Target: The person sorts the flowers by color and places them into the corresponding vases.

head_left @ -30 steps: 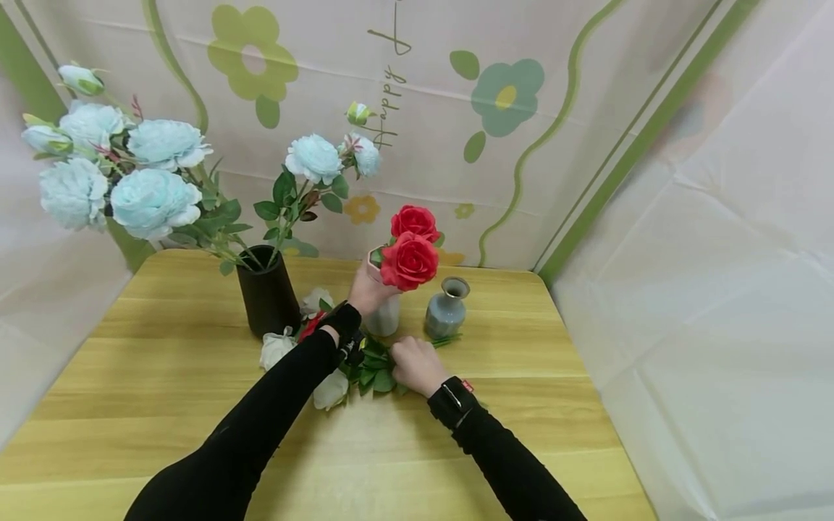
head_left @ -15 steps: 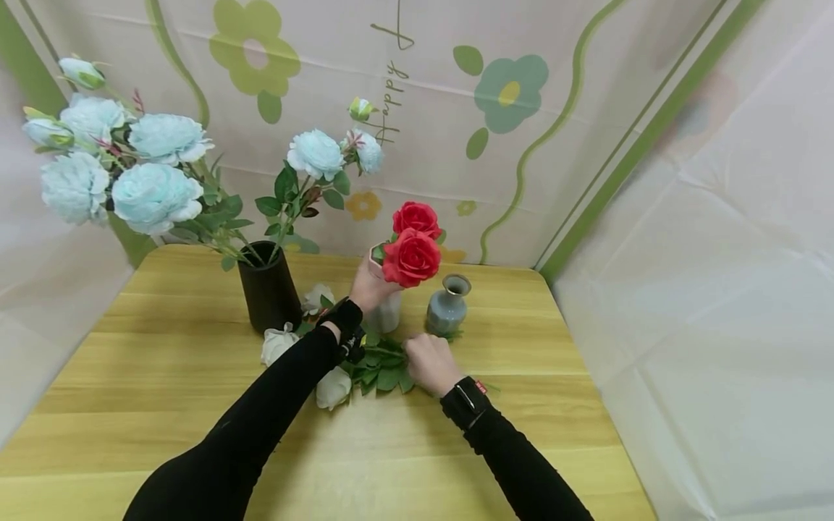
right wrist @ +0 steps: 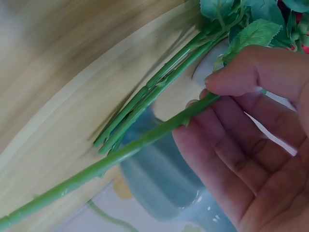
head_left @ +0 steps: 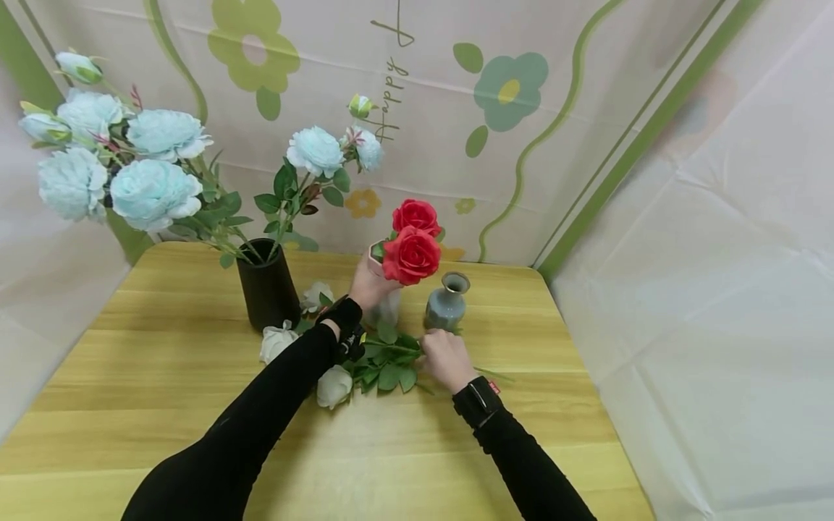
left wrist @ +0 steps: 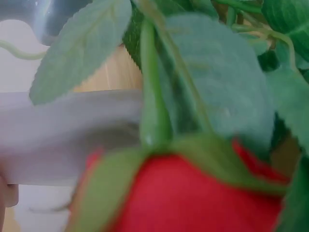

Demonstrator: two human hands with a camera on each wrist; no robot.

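My left hand (head_left: pixel 373 286) grips a white vase (head_left: pixel 386 310) near its top. Two red roses (head_left: pixel 412 255) stand in that vase. My right hand (head_left: pixel 448 358) pinches a green flower stem (right wrist: pixel 140 142) between thumb and fingers, and its leaves (head_left: pixel 391 362) spread to the left. Which bloom ends this stem is hidden. Beneath my left wrist, a red rose (left wrist: pixel 193 198) with green sepals fills the left wrist view. White roses (head_left: pixel 279 342) lie around there. Several other green stems (right wrist: pixel 159 89) lie together on the table, close to the blue-grey vase (head_left: pixel 446 310).
A black vase (head_left: pixel 270 293) with tall pale-blue flowers (head_left: pixel 156 195) stands at the back left of the wooden table (head_left: pixel 163 405). Behind the table hangs a flower-printed cloth (head_left: pixel 417 94).
My right hand has moved to the right and slightly toward me, drawing the stem and its leaves along. My left hand has kept its hold on the white vase.
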